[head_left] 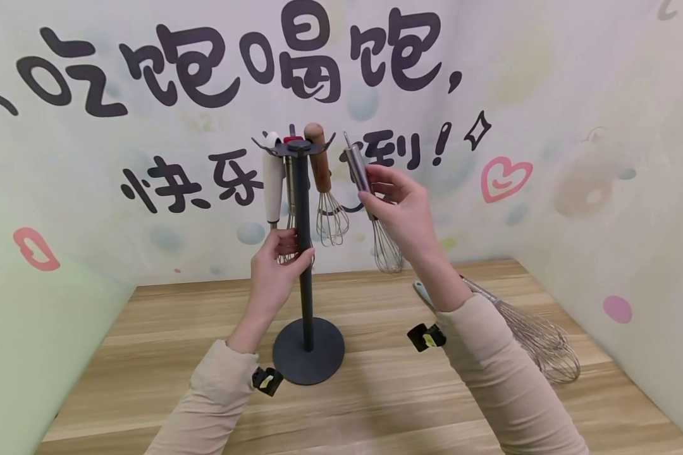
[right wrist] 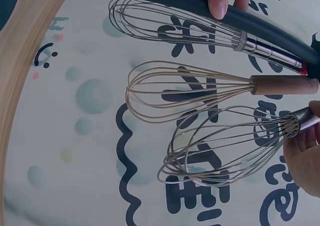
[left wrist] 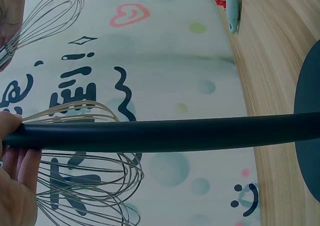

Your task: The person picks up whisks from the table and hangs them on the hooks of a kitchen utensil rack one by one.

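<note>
My head camera looks forward and down over the bench [head_left: 165, 322] to the printed wall [head_left: 432, 114]; my wrist cameras, nearer the black pole [head_left: 306, 294] both share, see sideways: bench toward 3 o'clock left, 10 o'clock right.

Pale wall [head_left: 569, 82], black lettering [head_left: 304, 45], wood-grain tabletop [head_left: 165, 354].

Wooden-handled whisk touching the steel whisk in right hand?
Apart. The head view shows a clear gap between the wooden-handled whisk and steel whisk in the right hand.
</note>
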Action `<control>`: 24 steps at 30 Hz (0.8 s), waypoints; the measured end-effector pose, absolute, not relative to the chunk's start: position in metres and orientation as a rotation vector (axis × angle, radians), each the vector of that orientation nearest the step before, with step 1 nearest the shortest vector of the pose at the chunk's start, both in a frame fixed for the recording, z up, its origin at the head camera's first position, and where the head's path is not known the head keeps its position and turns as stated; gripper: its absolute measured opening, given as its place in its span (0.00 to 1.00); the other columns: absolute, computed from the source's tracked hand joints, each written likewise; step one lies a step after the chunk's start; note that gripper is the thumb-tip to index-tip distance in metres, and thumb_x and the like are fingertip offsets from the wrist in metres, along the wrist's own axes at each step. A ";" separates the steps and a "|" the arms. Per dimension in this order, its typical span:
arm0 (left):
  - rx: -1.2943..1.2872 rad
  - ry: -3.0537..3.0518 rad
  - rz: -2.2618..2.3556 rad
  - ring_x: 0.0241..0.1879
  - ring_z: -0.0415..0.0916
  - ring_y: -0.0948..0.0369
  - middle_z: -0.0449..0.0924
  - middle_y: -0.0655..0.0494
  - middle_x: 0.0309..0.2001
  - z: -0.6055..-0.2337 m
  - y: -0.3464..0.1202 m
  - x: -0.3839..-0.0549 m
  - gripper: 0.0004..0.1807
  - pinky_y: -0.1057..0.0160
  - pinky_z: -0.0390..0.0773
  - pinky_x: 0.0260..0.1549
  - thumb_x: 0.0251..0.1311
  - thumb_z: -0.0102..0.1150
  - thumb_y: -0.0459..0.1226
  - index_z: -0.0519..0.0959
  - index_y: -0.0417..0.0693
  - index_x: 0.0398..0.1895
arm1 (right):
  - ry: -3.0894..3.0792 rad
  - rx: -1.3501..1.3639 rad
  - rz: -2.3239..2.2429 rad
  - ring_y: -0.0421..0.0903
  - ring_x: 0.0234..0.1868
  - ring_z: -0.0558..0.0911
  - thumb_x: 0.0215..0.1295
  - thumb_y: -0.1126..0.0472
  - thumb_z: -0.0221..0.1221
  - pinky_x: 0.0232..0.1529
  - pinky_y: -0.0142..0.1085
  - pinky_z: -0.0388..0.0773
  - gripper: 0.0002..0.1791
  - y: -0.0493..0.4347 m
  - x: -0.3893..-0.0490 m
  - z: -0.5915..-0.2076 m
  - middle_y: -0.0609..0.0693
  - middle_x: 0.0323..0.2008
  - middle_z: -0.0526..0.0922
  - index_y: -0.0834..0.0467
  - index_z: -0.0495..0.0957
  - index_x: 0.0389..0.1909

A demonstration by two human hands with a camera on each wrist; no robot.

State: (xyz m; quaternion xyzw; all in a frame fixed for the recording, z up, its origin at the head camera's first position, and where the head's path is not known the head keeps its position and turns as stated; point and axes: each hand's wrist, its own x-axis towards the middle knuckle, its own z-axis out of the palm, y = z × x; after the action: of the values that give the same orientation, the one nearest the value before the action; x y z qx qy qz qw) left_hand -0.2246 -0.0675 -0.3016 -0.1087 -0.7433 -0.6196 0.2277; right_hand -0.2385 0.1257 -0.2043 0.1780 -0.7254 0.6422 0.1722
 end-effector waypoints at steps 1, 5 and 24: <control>-0.301 -2.047 -1.706 0.35 0.74 0.68 0.79 0.41 0.43 -0.302 -0.067 -0.225 0.20 0.73 0.82 0.42 0.54 0.66 0.29 0.74 0.38 0.50 | -2.056 0.508 1.824 0.40 0.46 0.80 0.59 0.71 0.60 0.40 0.25 0.81 0.22 0.125 -0.239 -0.204 0.56 0.52 0.79 0.63 0.75 0.57; -0.303 -2.048 -1.703 0.35 0.74 0.68 0.79 0.41 0.42 -0.301 -0.068 -0.225 0.20 0.74 0.82 0.41 0.54 0.66 0.29 0.74 0.38 0.51 | -2.048 0.524 1.827 0.41 0.47 0.79 0.60 0.71 0.60 0.40 0.25 0.80 0.22 0.121 -0.239 -0.204 0.56 0.52 0.79 0.62 0.75 0.57; -0.298 -2.060 -1.704 0.36 0.73 0.66 0.79 0.40 0.42 -0.302 -0.069 -0.225 0.21 0.75 0.82 0.41 0.53 0.66 0.29 0.74 0.38 0.51 | -2.060 0.558 1.837 0.43 0.48 0.79 0.61 0.71 0.60 0.41 0.27 0.82 0.22 0.113 -0.238 -0.204 0.55 0.53 0.77 0.62 0.75 0.57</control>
State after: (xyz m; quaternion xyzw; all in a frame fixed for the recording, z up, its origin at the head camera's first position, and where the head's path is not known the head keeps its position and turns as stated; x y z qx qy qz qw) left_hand -0.2246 -0.0687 -0.3017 -0.1081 -0.7463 -0.6174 0.2240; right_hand -0.2378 0.1132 -0.2039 0.1956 -0.7218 0.6437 0.1624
